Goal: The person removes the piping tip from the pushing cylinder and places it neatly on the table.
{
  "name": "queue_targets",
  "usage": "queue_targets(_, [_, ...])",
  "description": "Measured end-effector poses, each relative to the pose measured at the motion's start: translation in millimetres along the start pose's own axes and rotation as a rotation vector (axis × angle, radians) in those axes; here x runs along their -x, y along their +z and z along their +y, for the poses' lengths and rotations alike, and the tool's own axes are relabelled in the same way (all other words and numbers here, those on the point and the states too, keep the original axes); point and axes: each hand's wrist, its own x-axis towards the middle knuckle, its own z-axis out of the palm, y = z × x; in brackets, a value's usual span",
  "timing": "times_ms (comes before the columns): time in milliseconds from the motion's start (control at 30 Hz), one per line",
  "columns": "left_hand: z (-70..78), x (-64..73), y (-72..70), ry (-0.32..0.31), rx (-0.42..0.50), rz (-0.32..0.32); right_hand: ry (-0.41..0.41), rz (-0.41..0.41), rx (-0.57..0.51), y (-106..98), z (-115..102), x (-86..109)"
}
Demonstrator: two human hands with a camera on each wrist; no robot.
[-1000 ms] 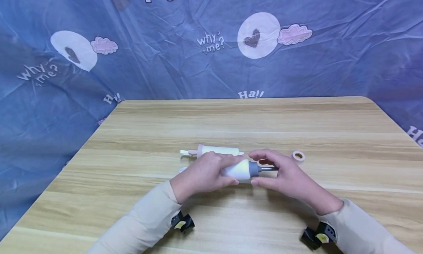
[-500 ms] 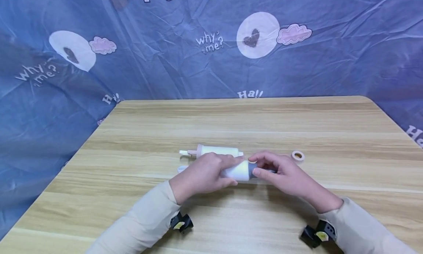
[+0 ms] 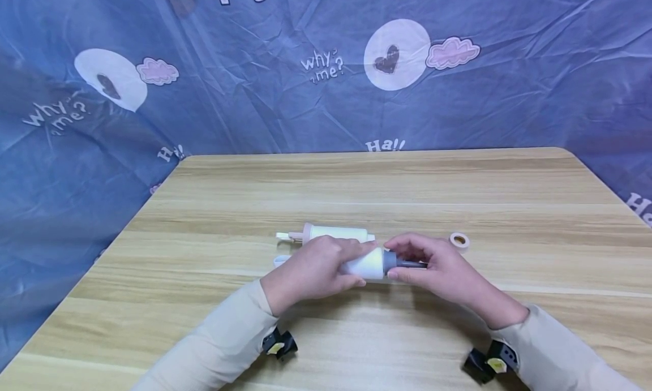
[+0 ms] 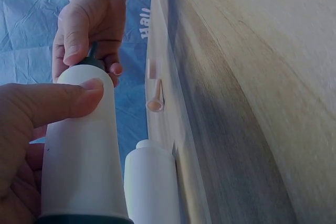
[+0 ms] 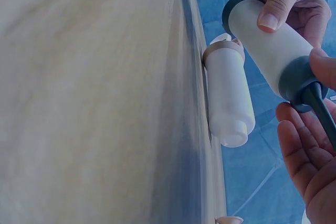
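My left hand point(image 3: 317, 266) grips a white bottle point(image 3: 369, 265) lying sideways, its thumb along the upper side. A dark green-grey screw cap point(image 5: 302, 80) with a long thin nozzle point(image 3: 412, 263) is on the bottle's right end. My right hand point(image 3: 443, 269) pinches this cap between thumb and fingers, with the nozzle pointing in toward the palm. In the right wrist view, a matching dark ring point(image 5: 231, 11) circles the bottle's other end. Just behind lies a second white bottle point(image 3: 336, 232) with a pink collar point(image 5: 223, 48) and a bare neck point(image 5: 233, 136).
A small pink nozzle cap point(image 3: 460, 236) stands on the wooden table point(image 3: 356, 181), right of the bottles and behind my right hand. Blue printed cloth point(image 3: 285, 108) hangs behind the table. Black cameras point(image 3: 279, 344) are strapped to both wrists.
My right thumb has moved up across the dark cap and come back down to its near side, the fingers staying around it. The left hand and bottle hold nearly still.
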Motion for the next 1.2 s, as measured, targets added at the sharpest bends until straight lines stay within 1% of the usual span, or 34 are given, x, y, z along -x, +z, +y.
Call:
queue_targets(200, [-0.7, 0.0, -0.4, -0.003, 0.010, 0.000, -0.059, 0.027, 0.051, 1.0, 1.4, -0.5])
queue_targets(433, [-1.4, 0.8, -0.3, -0.017, 0.022, 0.003, -0.134, 0.041, 0.084, 2.5, 3.4, -0.2])
queue_targets(633, [-2.2, 1.1, 1.1, -0.013, 0.037, 0.016, -0.145, 0.049, 0.094, 3.3, 2.6, 0.1])
queue_targets(733, [-2.2, 0.9, 1.3, -0.008, 0.039, 0.020, -0.116, 0.044, 0.089, 3.3, 2.0, 0.2])
queue_targets(967, [-1.6, 1.2, 1.3, -0.004, 0.036, 0.021, 0.046, 0.018, 0.001, 3.1, 0.1, 1.0])
queue_targets(1067, [-1.3, 1.2, 1.4, -0.004, 0.031, 0.019, 0.079, 0.009, -0.012, 3.4, 0.3, 0.7])
queue_targets(1200, [-1.1, 1.2, 1.6, 0.001, 0.019, 0.017, 0.102, -0.015, -0.030, 4.0, 0.9, 0.6])
